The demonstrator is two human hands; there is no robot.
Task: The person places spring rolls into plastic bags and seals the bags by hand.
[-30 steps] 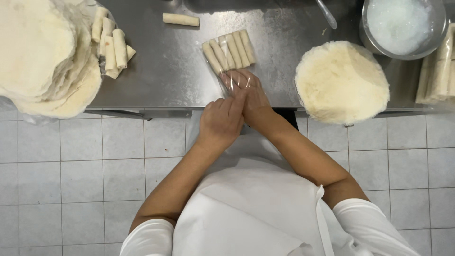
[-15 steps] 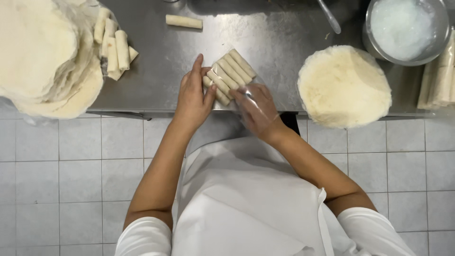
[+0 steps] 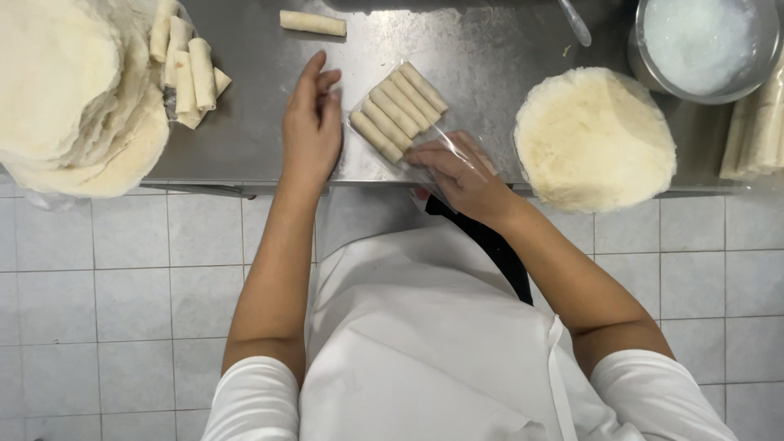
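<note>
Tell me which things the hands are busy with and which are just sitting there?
Busy with:
- left hand beside the rolls
- right hand holding the clear bag
- row of rolls in that bag

Just sitting:
- wrapper stack
- big wrapper pile
- loose rolls
- single roll
- metal bowl

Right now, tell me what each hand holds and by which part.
Right hand pinches the open end of the clear plastic bag of pale rolls. Left hand rests flat beside it, holding nothing.

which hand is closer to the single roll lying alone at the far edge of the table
Left. The left hand has its fingertips just short of the lone roll; the right hand is farther, by the bag.
</note>
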